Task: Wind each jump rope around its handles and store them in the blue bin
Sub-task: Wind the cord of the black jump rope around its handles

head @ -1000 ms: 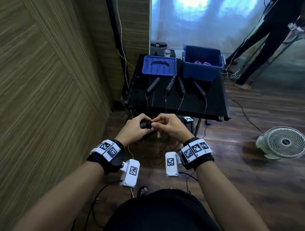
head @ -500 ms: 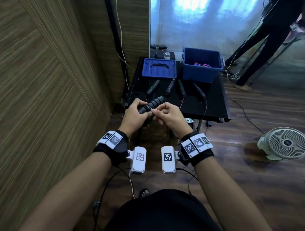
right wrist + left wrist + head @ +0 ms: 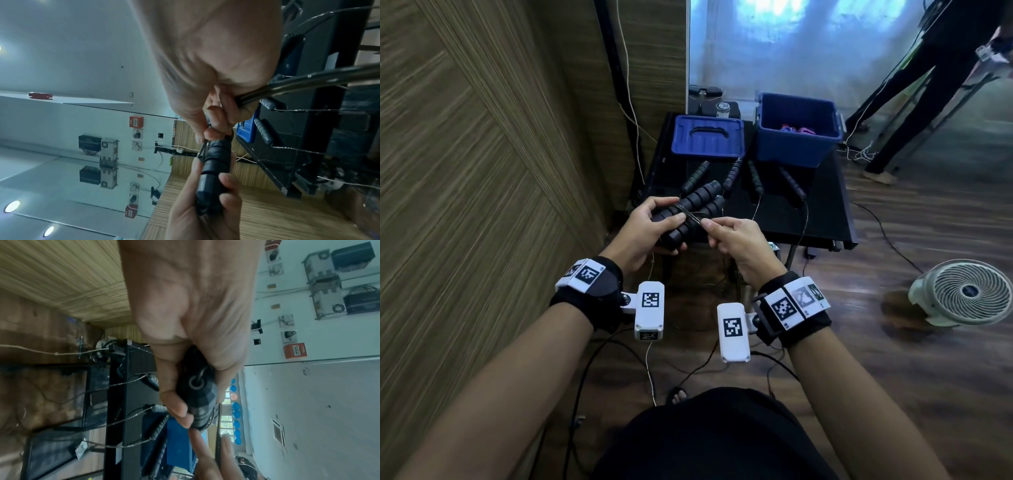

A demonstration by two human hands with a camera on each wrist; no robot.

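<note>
At frame centre, the left hand is gripping both black handles together, while the right hand, just beside, is pinching the rope.

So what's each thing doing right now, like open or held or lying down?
Left hand: grips the black handles.
Right hand: pinches the rope cord.
Blue bin: open, coloured things inside.
Blue lid: off, flat on the black table.
Four other handles: lying unwound on the table.
</note>
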